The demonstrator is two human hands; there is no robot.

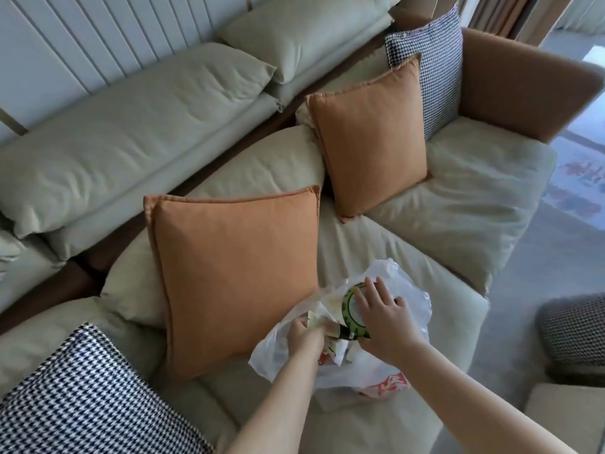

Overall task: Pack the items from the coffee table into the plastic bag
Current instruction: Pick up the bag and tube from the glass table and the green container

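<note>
Reaching forward from the bottom of the view, both bare arms meet at a thin plastic bag (386, 368) that lies on the seat of a pale green sofa (425, 257). The bag is white and half transparent, very crumpled, with a red printed pattern near its lower edge. Its mouth is open toward the person.

The left hand (302, 335) is closed on the near rim of the bag together with a small cream paper packet (316, 321), and it is partly inside the opening. The right hand (386, 322) lies over a round container (352, 309) with spread fingers and presses it at the mouth of the bag. The container has a white lid with a green border and a dark side wall; whether the hand truly grips it or only rests on it, I cannot tell. More packets with red and white print show inside the bag, but they are too creased to read.

Just left of the bag, an orange cushion (235, 273) leans on the backrest. A black and white checked cushion (88, 398) is at the lower left. Further away stand a second orange cushion (370, 136) and another checked cushion (432, 67) beside a brown armrest (517, 80).
</note>
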